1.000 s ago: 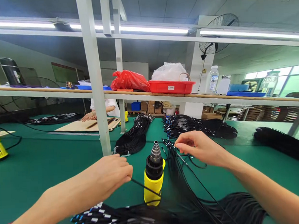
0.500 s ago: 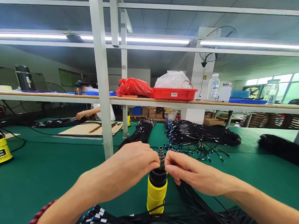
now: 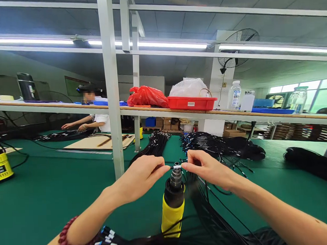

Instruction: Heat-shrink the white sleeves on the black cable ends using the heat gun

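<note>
A yellow hot air gun (image 3: 172,215) stands upright in front of me, its dark metal nozzle (image 3: 176,177) pointing up. Across the nozzle's mouth runs a thin black cable with a white sleeve (image 3: 177,167). My left hand (image 3: 145,175) pinches the cable's left end between thumb and finger. On the other side, my right hand (image 3: 209,169) pinches it close to the white part. Below my left wrist lies a bundle of black cables (image 3: 110,240) with white and blue ends. More black cables (image 3: 206,210) trail down under my right hand.
Cable bundles (image 3: 212,144) lie on the green table (image 3: 61,197) beyond my hands. A white post (image 3: 113,102) holds a shelf with a red tray (image 3: 192,103) and bottles. Another hot air gun (image 3: 1,165) stands left. A co-worker (image 3: 99,121) reaches over cables behind.
Both hands have risen from beside the nozzle to its mouth and the white-sleeved cable now shows between them. The co-worker's arms have shifted left, with both hands now showing.
</note>
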Motion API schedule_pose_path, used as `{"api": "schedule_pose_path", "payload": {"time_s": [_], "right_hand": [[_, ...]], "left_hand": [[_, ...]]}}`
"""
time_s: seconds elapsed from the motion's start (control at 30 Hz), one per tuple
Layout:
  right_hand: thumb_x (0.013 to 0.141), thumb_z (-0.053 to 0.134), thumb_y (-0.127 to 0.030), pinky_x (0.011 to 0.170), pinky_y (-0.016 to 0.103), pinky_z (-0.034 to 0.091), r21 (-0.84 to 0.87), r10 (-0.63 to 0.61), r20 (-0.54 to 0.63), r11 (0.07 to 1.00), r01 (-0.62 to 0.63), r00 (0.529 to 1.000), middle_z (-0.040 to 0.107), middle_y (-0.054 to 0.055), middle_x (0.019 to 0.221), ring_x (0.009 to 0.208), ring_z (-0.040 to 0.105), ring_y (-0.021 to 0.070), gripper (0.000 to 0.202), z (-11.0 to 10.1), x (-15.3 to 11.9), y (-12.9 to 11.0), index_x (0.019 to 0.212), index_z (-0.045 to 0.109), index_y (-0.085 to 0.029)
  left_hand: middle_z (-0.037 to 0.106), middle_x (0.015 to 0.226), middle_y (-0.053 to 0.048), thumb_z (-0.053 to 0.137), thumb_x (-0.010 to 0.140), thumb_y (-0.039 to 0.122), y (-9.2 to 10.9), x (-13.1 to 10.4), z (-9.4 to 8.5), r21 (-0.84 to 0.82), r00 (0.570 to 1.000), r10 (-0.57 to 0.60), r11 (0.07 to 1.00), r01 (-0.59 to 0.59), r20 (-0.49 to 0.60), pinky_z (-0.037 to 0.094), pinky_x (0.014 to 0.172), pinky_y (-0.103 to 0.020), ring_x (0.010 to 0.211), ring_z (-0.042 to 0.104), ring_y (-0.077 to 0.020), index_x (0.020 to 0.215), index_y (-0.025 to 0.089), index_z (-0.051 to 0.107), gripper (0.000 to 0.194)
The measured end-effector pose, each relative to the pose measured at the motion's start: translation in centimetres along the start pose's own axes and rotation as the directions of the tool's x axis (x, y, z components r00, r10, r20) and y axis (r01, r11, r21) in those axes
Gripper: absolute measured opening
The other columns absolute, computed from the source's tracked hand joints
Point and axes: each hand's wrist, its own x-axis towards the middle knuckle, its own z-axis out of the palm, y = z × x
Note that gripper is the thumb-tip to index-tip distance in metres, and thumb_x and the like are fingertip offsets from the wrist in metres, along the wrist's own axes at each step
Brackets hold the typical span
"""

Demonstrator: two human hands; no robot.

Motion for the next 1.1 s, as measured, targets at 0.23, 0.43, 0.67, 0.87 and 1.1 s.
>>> {"api": "schedule_pose_path", "payload": {"time_s": [0.23,0.43,0.67,0.87,1.1], "right_hand": [[0.082,0.058,-0.042,0.052,0.024,0.026,-0.023,0.013,-0.039,1.000,-0.014,0.999,0.039,-0.006,0.061,0.059,0.034,0.0113,0.034,0.0,1.0,0.8,0.064,0.039,-0.021],[0.083,0.058,-0.040,0.052,0.023,0.025,-0.043,0.030,-0.054,0.999,-0.032,0.998,0.041,-0.006,0.060,0.058,0.035,0.0113,0.032,0.2,1.4,1.5,0.064,0.041,-0.021],[0.083,0.058,-0.039,0.053,0.024,0.026,-0.076,0.043,-0.062,0.996,-0.047,0.997,0.041,-0.006,0.061,0.059,0.035,0.0112,0.031,0.2,1.9,1.8,0.065,0.041,-0.020],[0.083,0.058,-0.040,0.052,0.024,0.026,-0.067,0.061,-0.061,0.996,-0.065,0.996,0.041,-0.006,0.062,0.059,0.035,0.0112,0.032,0.1,1.8,2.1,0.066,0.041,-0.020],[0.083,0.060,-0.042,0.052,0.024,0.026,-0.062,0.065,-0.059,0.996,-0.069,0.996,0.043,-0.006,0.061,0.059,0.036,0.0115,0.032,0.2,1.9,2.3,0.066,0.041,-0.021]], "left_hand": [[0.044,0.059,0.005,0.036,0.097,0.048,-1.3,1.1,1.4,-0.219,0.995,-0.092,0.972,0.081,-0.044,0.028,0.053,-0.025,0.057,0.037,-0.0115,0.066,0.019,0.050,0.044],[0.052,0.063,0.004,0.041,0.094,0.047,-1.6,1.6,2.1,-0.285,0.991,-0.117,0.954,0.094,-0.064,0.030,0.055,-0.024,0.060,0.044,-0.0123,0.069,0.018,0.055,0.040],[0.049,0.061,0.005,0.046,0.091,0.046,-1.8,2.1,2.5,-0.305,0.984,-0.150,0.945,0.116,-0.092,0.029,0.052,-0.024,0.057,0.040,-0.0118,0.068,0.018,0.055,0.037],[0.048,0.061,0.005,0.050,0.089,0.044,-1.7,2.4,2.6,-0.323,0.980,-0.167,0.938,0.124,-0.108,0.029,0.051,-0.024,0.055,0.040,-0.0113,0.072,0.018,0.057,0.032],[0.049,0.060,0.006,0.054,0.087,0.040,-1.6,2.3,2.5,-0.335,0.977,-0.183,0.932,0.135,-0.114,0.030,0.051,-0.024,0.054,0.040,-0.0110,0.076,0.018,0.059,0.025]]}}
